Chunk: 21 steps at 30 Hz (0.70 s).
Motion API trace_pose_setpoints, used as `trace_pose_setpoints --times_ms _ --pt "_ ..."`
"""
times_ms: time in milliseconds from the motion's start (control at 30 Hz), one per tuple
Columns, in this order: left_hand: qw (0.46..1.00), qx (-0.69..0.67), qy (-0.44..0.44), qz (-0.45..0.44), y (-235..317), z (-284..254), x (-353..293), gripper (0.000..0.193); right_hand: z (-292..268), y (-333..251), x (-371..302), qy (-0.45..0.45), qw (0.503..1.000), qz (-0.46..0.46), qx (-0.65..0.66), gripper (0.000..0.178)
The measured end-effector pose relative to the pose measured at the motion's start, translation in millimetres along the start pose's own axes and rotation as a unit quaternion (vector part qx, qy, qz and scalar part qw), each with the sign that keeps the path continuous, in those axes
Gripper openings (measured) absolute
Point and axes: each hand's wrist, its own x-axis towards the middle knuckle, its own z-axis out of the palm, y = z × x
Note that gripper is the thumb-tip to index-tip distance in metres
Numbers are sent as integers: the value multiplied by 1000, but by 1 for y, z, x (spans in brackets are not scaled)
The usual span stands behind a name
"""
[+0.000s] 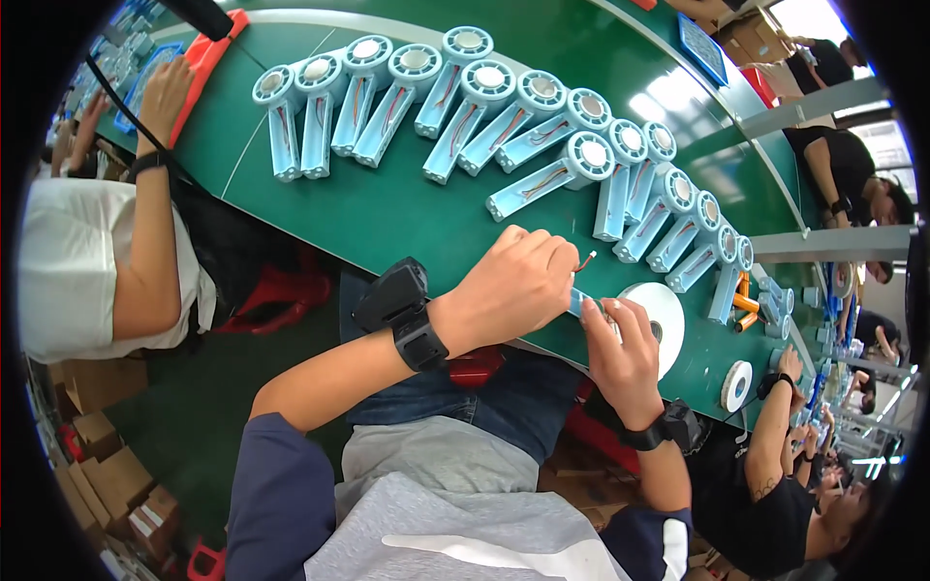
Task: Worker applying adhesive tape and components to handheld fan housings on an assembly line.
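Over the near edge of the green table, my left hand (518,286) is closed around one end of a light-blue handheld fan housing (576,303). My right hand (623,356) pinches the same piece from the other side, and the fingers of both hands hide most of it. A thin red wire (585,262) with a small white plug sticks up beside my left fingers. Close behind my right hand lies a large white roll (668,315), partly covered by it. Beyond my hands, several light-blue fan housings (538,187) lie in a curved row, their handles showing wires inside.
Orange cylinders (745,308) lie at the right beside more blue parts. A smaller white roll (736,384) is near a co-worker's arm (770,426) on the right. At the left, another person's forearm (150,232) reaches toward a red bin (205,73). Cardboard boxes (116,474) stand on the floor.
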Motion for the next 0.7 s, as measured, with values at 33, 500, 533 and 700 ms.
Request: trace_pose_setpoints --times_ms 33,500,533,700 --pt "1000 12 8 -4 2 0 0 12 -2 0 5 -37 999 -15 -10 40" --pt "998 -49 18 -18 -2 2 0 9 -21 7 58 -290 956 19 44 16" --pt "998 -49 18 -19 -2 2 0 8 -21 9 62 -289 956 26 42 16" --pt "999 -48 2 -8 -3 -3 0 7 -20 16 75 -339 934 27 106 14"
